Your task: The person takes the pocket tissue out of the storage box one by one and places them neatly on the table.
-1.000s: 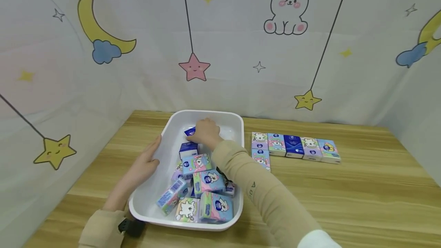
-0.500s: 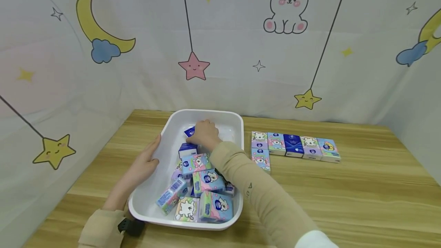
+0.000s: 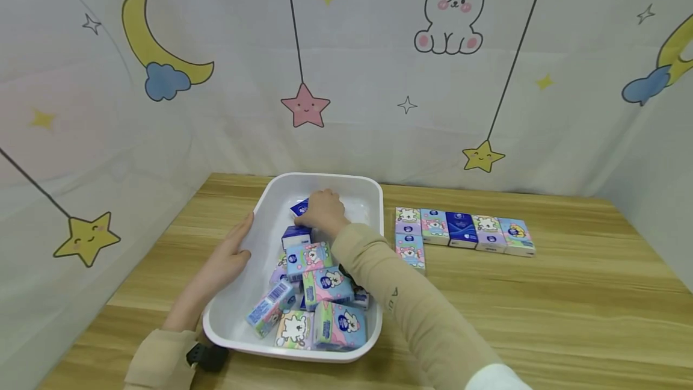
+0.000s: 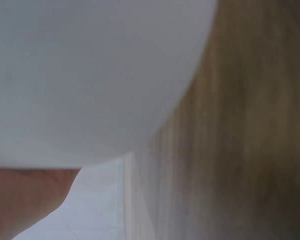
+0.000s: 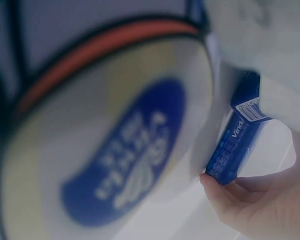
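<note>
A white plastic bin (image 3: 219,316) holds several small tissue packs, some dark blue and some pastel with cartoon animals. At its left side my left hand (image 3: 223,262) grips the wall, fingers along the outside and thumb over the rim. In the left wrist view the bin's outer wall (image 4: 90,80) fills much of the picture. My right hand (image 3: 323,209) reaches into the far end of the bin and pinches a dark blue tissue pack (image 5: 234,147). The hand covers part of that pack (image 3: 299,207) in the head view. Another blue pack (image 3: 296,235) lies just nearer.
On the wooden table (image 3: 541,306), right of the bin, several tissue packs (image 3: 462,229) lie side by side in a row. One more pack (image 3: 409,249) sits below the row's left end. A cartoon-printed white curtain (image 3: 352,77) hangs behind the table.
</note>
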Tool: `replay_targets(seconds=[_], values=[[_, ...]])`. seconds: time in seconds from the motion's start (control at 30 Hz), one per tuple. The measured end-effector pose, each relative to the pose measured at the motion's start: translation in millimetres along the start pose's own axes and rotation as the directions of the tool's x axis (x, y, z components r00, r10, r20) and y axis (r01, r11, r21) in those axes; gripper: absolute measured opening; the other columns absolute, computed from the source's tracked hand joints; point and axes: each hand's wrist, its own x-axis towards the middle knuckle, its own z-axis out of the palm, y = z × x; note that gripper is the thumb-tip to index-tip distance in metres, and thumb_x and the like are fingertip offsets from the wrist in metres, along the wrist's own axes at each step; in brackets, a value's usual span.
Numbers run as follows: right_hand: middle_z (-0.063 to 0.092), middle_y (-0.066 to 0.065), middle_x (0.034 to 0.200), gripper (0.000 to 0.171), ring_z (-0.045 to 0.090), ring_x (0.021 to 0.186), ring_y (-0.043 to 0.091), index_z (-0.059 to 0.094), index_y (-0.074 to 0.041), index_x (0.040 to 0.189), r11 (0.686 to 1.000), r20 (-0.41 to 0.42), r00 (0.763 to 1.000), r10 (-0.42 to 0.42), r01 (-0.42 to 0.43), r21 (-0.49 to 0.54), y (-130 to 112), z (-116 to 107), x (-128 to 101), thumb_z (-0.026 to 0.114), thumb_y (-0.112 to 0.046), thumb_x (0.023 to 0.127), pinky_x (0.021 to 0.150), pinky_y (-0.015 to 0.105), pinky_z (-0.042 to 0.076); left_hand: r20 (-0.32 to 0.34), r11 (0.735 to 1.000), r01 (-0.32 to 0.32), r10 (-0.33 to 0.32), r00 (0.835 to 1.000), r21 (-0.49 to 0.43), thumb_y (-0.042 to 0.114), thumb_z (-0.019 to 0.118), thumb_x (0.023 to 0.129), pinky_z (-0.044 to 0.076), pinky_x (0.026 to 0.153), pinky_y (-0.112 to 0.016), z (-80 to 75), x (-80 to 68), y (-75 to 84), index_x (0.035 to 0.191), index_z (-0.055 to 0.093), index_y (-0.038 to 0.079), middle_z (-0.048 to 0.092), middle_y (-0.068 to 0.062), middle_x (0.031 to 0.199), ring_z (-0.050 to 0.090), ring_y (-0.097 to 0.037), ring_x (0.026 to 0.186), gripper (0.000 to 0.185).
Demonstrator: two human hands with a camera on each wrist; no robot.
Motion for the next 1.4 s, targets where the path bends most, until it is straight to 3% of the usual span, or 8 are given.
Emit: replay_targets(seconds=[0.37, 0.8, 1.13, 1.4], values=[[0.06, 0.011, 0.116, 0.064, 0.054, 0.108, 0.024, 0.061, -0.006, 0.121, 1.0, -0.026, 1.0, 0.0, 0.0, 0.008, 4, -9, 0, 0.069, -0.052, 0.078, 0.087, 0.036, 0.053, 0.007, 1.0, 0.002, -0.002, 1.0, -0.01, -0.009, 0.039, 0.084, 0.019, 0.113, -0.066, 1.0, 0.6, -0.4, 0.152, 0.009, -0.002, 0.007, -0.029, 0.158, 0.011, -0.053, 0.143, 0.074], [0.061, 0.007, 0.117, 0.06, 0.053, 0.109, 0.021, 0.061, -0.007, 0.121, 0.995, -0.012, 0.996, -0.085, 0.085, 0.052, 10, -40, -16, 0.069, -0.05, 0.079, 0.087, 0.034, 0.052, 0.015, 1.0, 0.01, -0.01, 1.0, 0.003, -0.009, 0.042, 0.085, 0.017, 0.113, -0.066, 1.2, -1.3, 3.5, 0.152, 0.01, -0.002, 0.008, -0.03, 0.158, 0.01, -0.053, 0.143, 0.075], [0.065, 0.002, 0.099, 0.049, 0.056, 0.088, 0.015, 0.066, -0.009, 0.109, 0.985, 0.014, 0.987, -0.161, 0.16, 0.062, 16, -57, -27, 0.071, -0.048, 0.079, 0.064, 0.023, 0.047, 0.017, 1.0, 0.006, -0.006, 1.0, 0.003, -0.008, 0.041, 0.084, 0.019, 0.112, -0.067, 0.0, -0.7, 0.7, 0.152, 0.009, -0.001, 0.007, -0.03, 0.158, 0.011, -0.054, 0.142, 0.075], [0.065, 0.002, 0.092, 0.047, 0.057, 0.081, 0.014, 0.064, -0.007, 0.103, 0.976, 0.033, 0.977, -0.211, 0.208, 0.072, 31, -65, -38, 0.072, -0.046, 0.078, 0.061, 0.021, 0.046, 0.012, 1.0, 0.004, -0.004, 1.0, -0.003, -0.008, 0.04, 0.084, 0.02, 0.111, -0.067, 0.4, -1.0, 1.6, 0.153, 0.008, -0.001, 0.007, -0.029, 0.158, 0.011, -0.054, 0.142, 0.076]])
